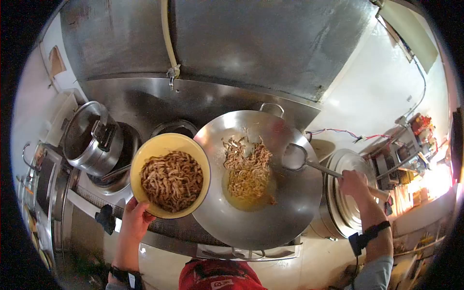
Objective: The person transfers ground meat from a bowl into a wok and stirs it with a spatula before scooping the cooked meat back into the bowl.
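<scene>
I find the yellow bowl (170, 175) held up at the left rim of the wok (258, 179), tilted toward me and overlapping that rim. It is filled with brown shredded strips (172, 181), heaped across most of its inside. My left hand (137, 217) grips the bowl from beneath, fingers closed on its lower edge, thumb side against the outer wall.

Inside the wok I note a second portion of strips (247, 162) lying in a pool of yellowish oil (246, 193) near the centre; the surrounding metal is bare and shiny. A ladle (296, 157) rests with its cup against the wok's right inner wall, its long handle running out to the right. My right hand (355, 185) is closed around that handle, well outside the wok's rim. A dark strap (369, 234) sits on that wrist.

To the left of the bowl stands a steel stockpot (92, 140) with its lid (83, 126) tipped up. Behind the bowl, a round burner opening (175, 127) shows partly. A tap (172, 73) hangs from the steel back panel (203, 43) above. To the right of the wok, beneath my right forearm, lies a round metal lid (350, 205). A red garment (220, 275) shows at the bottom edge.
</scene>
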{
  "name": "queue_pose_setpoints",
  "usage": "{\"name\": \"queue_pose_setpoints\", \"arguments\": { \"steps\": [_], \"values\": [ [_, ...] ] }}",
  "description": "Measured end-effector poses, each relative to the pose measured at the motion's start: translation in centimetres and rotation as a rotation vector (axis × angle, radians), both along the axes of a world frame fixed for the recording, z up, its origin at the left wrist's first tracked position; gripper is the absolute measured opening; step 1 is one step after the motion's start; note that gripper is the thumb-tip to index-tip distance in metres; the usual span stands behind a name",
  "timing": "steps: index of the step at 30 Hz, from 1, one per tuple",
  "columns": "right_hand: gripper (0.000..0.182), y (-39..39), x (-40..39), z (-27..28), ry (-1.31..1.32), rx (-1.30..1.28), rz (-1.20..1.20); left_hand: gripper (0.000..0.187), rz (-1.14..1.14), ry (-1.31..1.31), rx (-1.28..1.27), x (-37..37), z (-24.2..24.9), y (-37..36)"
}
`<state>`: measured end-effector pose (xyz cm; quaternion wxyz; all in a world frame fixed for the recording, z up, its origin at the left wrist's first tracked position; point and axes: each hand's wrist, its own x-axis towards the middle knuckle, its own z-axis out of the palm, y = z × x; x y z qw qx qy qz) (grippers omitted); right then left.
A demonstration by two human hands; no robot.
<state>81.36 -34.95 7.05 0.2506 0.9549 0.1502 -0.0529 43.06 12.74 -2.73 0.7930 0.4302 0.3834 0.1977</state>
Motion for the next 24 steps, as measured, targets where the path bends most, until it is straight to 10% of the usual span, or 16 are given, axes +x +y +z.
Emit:
{"name": "queue_pose_setpoints", "arguments": {
  "steps": [7, 24],
  "values": [
    [0.036, 8.9, 4.8, -6.8, 0.141, 0.217, 0.222, 0.026, 0.211, -0.036, 0.127, -4.3, -1.7, -2.4],
    [0.044, 3.2, -3.5, 10.2, 0.462, -0.568, -0.047, 0.027, 0.406, 0.106, -0.028, -11.1, -12.2, -2.1]
  ]
}}
